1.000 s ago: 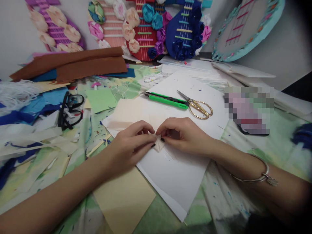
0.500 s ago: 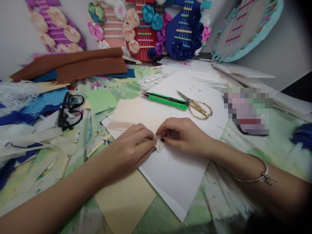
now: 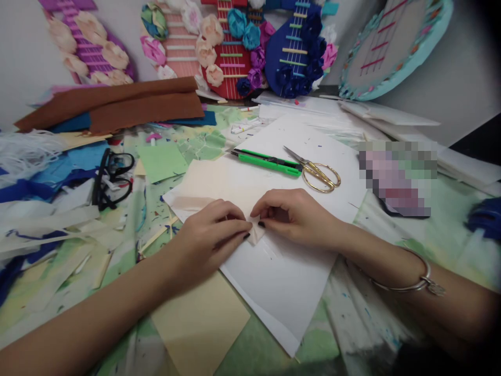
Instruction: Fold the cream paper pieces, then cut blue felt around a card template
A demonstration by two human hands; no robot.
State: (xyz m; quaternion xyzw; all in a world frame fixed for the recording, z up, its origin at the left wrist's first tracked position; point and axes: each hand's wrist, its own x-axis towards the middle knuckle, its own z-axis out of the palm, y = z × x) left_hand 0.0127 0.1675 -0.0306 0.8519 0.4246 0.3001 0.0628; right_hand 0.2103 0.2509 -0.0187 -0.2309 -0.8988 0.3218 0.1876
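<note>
A sheet of cream crepe paper (image 3: 209,180) lies over white sheets (image 3: 274,292), with its near corner folded into a small point. My left hand (image 3: 213,230) is closed on the left side of that folded corner, fingertips pressed together on the paper. From the right, my right hand (image 3: 295,215) pinches the same corner between thumb and forefinger. The two sets of fingertips almost meet. Beyond my hands lie a green utility knife (image 3: 270,163) and gold-handled scissors (image 3: 319,175), both on the white paper and untouched.
Black glasses (image 3: 113,177), a green paper square (image 3: 163,162) and paper scraps (image 3: 50,219) lie to the left. A yellowish sheet (image 3: 203,324) is in front. Brown paper (image 3: 144,104) and flower-decorated instrument shapes, including a blue one (image 3: 287,65), stand at the back.
My left fingers have shifted slightly over the folded corner, showing a little more of the crepe paper. My right hand keeps its pinch almost unmoved.
</note>
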